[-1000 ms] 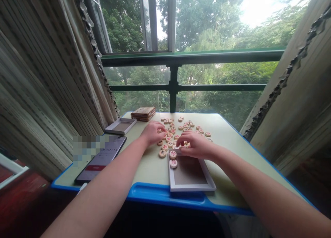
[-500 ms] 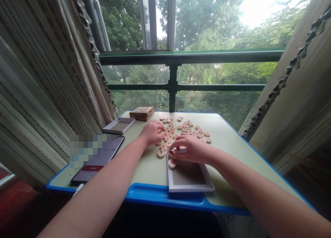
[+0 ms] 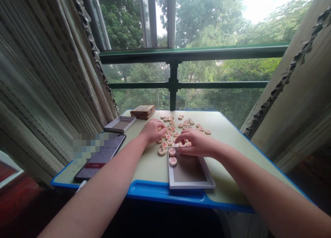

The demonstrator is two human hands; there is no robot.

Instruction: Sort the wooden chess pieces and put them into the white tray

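Round wooden Chinese chess pieces (image 3: pixel 169 142) with red or black characters lie scattered on the table. My left hand (image 3: pixel 153 131) rests at the left side of them, fingers curled down among the pieces; what is under its fingertips is partly hidden. My right hand (image 3: pixel 198 143) hovers over the far edge of a shallow white-rimmed box (image 3: pixel 191 186), fingers bent and apart, with no piece seen in them. In the box's far left corner lies a red-marked piece (image 3: pixel 172 151), and a second red-marked piece (image 3: pixel 172 161) sits just nearer, along the left wall.
A second shallow box (image 3: pixel 120 130) stands at the left edge of the table (image 3: pixel 232 183). Behind it is a stack of brown, flat boxes or boards (image 3: pixel 142 111). A phone (image 3: pixel 103 158) with a cable lies at the left. Curtains and a green railing (image 3: pixel 196 53) border the table.
My right hand has let go of a piece in the box's far left corner and moved slightly right and away from it. My left hand has barely moved.
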